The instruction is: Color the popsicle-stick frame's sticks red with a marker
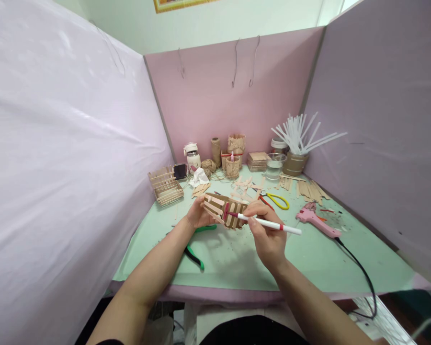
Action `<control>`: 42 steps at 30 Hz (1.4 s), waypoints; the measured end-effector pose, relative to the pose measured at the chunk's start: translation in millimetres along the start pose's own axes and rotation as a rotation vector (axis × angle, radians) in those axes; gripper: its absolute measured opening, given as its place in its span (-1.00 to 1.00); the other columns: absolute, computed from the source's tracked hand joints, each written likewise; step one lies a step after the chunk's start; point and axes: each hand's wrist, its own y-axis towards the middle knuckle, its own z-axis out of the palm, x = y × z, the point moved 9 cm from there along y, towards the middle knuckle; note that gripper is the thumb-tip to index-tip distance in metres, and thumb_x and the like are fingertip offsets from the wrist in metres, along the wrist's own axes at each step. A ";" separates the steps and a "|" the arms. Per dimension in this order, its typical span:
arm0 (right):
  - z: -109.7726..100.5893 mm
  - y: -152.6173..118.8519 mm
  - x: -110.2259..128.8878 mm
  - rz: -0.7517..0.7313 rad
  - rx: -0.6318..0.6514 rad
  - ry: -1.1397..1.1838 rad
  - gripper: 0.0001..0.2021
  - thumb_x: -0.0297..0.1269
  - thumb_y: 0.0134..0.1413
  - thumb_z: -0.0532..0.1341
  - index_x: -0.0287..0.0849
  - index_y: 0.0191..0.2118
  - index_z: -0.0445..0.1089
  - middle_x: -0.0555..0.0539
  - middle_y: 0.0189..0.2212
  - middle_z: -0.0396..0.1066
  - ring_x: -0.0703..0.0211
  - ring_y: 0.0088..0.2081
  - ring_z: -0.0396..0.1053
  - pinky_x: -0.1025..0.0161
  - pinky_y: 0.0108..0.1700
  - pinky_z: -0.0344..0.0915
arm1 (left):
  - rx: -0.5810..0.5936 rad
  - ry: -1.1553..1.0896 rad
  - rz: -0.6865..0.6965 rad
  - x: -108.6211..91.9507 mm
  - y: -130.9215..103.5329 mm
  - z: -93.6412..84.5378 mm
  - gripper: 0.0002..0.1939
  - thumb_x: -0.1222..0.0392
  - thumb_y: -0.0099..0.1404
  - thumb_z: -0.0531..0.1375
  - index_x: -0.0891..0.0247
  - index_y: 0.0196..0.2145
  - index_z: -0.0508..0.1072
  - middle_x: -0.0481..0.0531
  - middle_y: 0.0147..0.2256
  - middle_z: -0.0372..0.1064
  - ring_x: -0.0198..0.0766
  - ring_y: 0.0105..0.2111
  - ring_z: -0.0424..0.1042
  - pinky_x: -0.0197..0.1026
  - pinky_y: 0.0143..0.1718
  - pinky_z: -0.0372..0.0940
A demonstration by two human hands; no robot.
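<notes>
My left hand (198, 212) grips the left end of a small craft piece (233, 219) made of wooden sticks on a brown backing, held above the table. One of its short sticks is coloured dark pink. In my right hand (269, 235) is a white paintbrush (269, 223) with a red band, pinched between thumb and fingers. The brush's dark pink tip touches the craft piece by the coloured stick. Below my left forearm lie green-handled pliers (194, 258), partly hidden by the arm.
A pink glue gun (318, 220) with a black cord lies at right. Yellow-handled scissors (278, 201) and loose sticks (311, 190) are behind my hands. Farther back stand a stick basket (165, 187), a water cup (275, 167), a twine spool (216, 151) and a pot of white sticks (295, 163).
</notes>
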 end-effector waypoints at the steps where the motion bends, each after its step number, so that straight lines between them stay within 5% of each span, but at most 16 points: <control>1: 0.0 0.3 0.6 -0.002 0.000 -0.010 -0.91 -0.34 0.24 0.19 -0.08 -0.29 0.44 0.00 -0.41 0.40 0.16 -0.32 0.35 0.15 -0.24 0.28 | -0.002 -0.002 0.000 0.1 0.0 -0.2 -0.31 -0.23 0.15 0.27 0.30 0.10 0.48 0.21 -0.06 0.56 0.07 -0.08 0.52 0.07 0.00 0.30; 42: -0.1 2.3 5.0 -0.006 0.003 -0.061 -0.91 -0.31 0.21 0.20 -0.08 -0.32 0.43 -0.01 -0.44 0.43 0.13 -0.34 0.37 0.11 -0.26 0.27 | 0.007 0.005 0.020 -2.7 0.8 3.5 -0.34 -0.22 0.17 0.26 0.29 0.09 0.48 0.21 -0.06 0.57 0.07 -0.07 0.54 0.07 0.00 0.33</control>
